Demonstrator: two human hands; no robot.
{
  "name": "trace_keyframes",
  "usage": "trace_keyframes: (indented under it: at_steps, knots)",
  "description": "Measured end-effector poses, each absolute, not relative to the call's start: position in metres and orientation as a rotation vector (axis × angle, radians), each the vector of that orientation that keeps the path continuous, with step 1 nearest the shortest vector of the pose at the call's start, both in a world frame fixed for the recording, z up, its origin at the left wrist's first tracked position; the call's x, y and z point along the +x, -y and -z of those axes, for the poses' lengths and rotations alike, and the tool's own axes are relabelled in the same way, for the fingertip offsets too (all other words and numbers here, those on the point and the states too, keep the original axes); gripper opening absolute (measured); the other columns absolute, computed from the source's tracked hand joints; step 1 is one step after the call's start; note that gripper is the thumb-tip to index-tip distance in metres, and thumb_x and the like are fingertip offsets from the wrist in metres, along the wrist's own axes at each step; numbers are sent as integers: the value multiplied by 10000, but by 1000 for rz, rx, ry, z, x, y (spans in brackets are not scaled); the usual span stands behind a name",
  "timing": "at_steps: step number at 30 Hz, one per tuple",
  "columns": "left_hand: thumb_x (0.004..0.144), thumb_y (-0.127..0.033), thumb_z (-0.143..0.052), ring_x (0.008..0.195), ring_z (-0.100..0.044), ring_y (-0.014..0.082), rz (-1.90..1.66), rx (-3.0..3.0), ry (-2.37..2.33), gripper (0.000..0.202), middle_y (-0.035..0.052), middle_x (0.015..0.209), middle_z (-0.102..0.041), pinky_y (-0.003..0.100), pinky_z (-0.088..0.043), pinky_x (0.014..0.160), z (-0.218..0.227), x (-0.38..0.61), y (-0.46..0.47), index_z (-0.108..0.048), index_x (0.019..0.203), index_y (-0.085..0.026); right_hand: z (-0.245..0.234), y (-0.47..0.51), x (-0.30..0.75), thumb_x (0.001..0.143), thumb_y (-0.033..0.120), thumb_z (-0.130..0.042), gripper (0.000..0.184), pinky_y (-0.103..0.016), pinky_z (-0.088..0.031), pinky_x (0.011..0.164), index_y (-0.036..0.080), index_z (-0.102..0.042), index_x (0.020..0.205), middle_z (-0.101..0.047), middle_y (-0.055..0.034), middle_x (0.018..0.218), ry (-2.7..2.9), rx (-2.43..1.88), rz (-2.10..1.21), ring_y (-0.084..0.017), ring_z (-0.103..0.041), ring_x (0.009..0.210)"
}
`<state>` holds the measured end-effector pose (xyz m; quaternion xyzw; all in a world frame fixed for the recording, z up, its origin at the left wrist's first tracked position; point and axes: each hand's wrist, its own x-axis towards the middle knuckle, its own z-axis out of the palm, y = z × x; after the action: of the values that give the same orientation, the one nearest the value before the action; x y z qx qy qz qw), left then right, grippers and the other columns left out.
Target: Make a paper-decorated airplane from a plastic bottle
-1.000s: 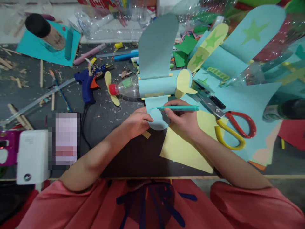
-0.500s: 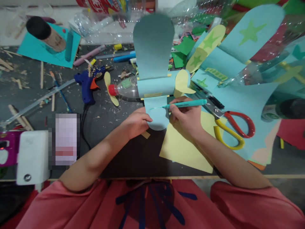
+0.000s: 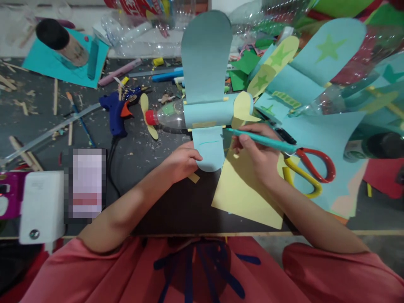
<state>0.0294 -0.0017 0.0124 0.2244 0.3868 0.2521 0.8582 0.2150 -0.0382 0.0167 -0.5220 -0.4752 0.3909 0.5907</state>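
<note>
In front of me lies a model plane (image 3: 206,113) made from a plastic bottle wrapped in light blue paper, with a red cap and a yellow paper propeller at its left end. My left hand (image 3: 183,162) pinches the edge of its near wing (image 3: 208,153), thumb on top. A short teal line runs across that wing. A teal marker pen (image 3: 265,139) is in my right hand (image 3: 257,151), its tip just right of the wing and apart from the paper. Beneath my right hand lies a sheet of yellow paper (image 3: 246,189).
Scissors (image 3: 318,168) with red and yellow handles lie right of my right hand. A second paper plane (image 3: 315,71) with green stars stands behind them. On the left are a blue glue gun (image 3: 116,111), a phone (image 3: 87,185) and a white power bank (image 3: 42,208). Wood scraps litter the table.
My right hand has moved right with the marker, lifting its tip off the near wing. The teal line now shows uncovered. My left hand keeps its hold on the wing.
</note>
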Motion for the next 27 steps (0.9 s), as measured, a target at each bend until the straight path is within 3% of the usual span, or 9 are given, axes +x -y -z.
trace_keyframes:
  at_steps: [7,13,17,22,27]
  knots:
    - [521,-42,-609,980,-683,255,-526,438,-758,356,89,938,-754,283,-490,726,-13,30,1,-666,862,-129,-20,46,204,821,367,-720,151,-283,-529,571,235,-648,839,-689,2,762,1273,-1369,-923,-130,-643,611]
    - [499,-26,-601,794,-699,201,-534,438,-680,207,39,711,-721,234,-466,630,-15,32,1,-653,664,-139,-19,47,196,851,411,-665,189,-335,-571,716,226,-704,860,-741,-43,852,1442,-1309,-1061,-197,-722,817]
    - [494,-23,-600,851,-697,225,-535,433,-704,259,56,818,-751,250,-472,640,-15,31,1,-673,714,-138,-14,48,194,848,324,-676,116,-336,-574,755,223,-718,887,-760,-46,896,1412,-1286,-1053,-199,-730,855]
    - [508,-28,-617,913,-694,237,-527,441,-716,286,71,889,-755,256,-475,658,-13,30,1,-684,766,-133,-15,47,191,844,378,-674,167,-324,-567,696,221,-721,876,-754,-44,858,1400,-1325,-1077,-200,-720,834]
    - [507,-44,-618,958,-691,263,-536,443,-721,296,88,883,-756,279,-487,693,-10,30,1,-685,783,-129,-15,49,202,832,417,-678,195,-301,-513,549,224,-708,836,-726,-15,758,1301,-1339,-932,-137,-637,566]
